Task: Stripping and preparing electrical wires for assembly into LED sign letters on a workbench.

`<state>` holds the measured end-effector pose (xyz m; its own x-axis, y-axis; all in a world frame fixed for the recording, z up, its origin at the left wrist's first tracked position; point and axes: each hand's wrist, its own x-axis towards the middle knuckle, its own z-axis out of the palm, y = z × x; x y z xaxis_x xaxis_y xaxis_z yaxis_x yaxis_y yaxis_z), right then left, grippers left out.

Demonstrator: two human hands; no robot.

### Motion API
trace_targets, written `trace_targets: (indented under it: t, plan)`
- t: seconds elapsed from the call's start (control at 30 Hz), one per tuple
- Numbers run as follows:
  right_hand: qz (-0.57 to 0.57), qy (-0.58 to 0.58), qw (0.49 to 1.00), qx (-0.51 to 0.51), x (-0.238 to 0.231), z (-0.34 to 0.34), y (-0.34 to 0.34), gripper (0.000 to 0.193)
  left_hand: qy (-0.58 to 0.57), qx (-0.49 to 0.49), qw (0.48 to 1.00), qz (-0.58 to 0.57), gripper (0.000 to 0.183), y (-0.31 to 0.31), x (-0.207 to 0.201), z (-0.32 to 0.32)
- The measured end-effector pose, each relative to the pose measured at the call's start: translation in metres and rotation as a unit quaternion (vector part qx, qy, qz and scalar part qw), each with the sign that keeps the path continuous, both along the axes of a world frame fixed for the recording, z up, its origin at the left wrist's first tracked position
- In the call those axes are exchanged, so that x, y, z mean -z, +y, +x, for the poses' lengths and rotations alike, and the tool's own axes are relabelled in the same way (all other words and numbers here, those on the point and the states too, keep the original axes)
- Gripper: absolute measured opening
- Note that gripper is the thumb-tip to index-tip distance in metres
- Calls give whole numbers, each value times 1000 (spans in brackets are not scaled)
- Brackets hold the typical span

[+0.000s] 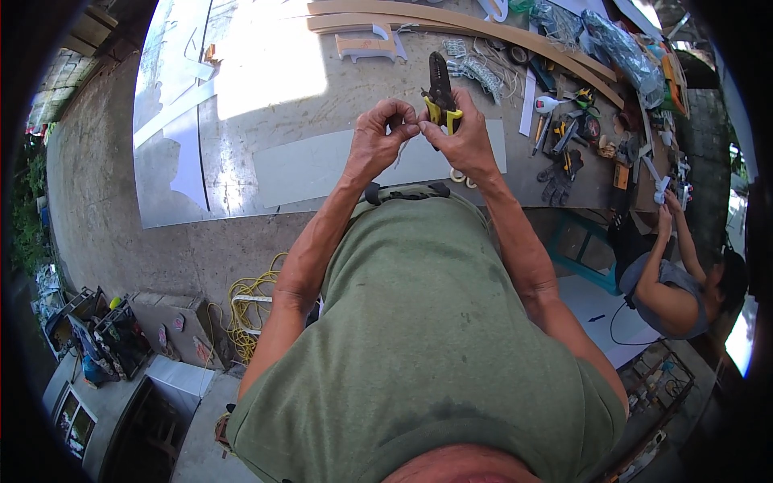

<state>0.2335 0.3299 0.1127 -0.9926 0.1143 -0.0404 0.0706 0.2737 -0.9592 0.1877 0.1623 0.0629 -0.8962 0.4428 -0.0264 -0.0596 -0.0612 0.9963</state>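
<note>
In front of my waist, at the near edge of the worktable (322,113), both hands meet. My left hand (380,135) is closed, thumb and forefinger pinching a thin white wire (400,153) whose end dangles below. Wrapped in my right hand (469,143) is a pair of wire strippers (440,79), black jaws pointing up and yellow handles against the palm. The thumb and forefinger of that hand also come together at the wire, touching the left fingertips. The wire's tip between the fingers is too small to make out.
A long pale strip (306,165) lies under my hands. Tan curved strips (483,28), a coil of white wire (483,76), a dark glove (557,181) and hand tools (568,133) cover the right side. A co-worker (672,290) sits at the right; a yellow cable (250,310) lies on the ground.
</note>
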Motion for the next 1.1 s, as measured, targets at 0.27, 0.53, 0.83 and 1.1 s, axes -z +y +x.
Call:
trace_targets:
  t: [0.27, 0.53, 0.83, 1.1]
  plan:
    - [-93, -70, 992, 46, 13, 7, 0, 36, 85, 20, 995, -40, 17, 3, 1, 4]
    - [-276, -152, 949, 30, 39, 13, 13, 37, 163, 54, 982, -73, 16, 6, 8, 4]
    - [-68, -38, 994, 80, 10, 1, -4, 37, 293, -57, 941, -157, 14, 0, -11, 0]
    - [21, -14, 997, 69, 7, 1, -8, 34, 270, -53, 952, -136, 11, 8, -9, 7]
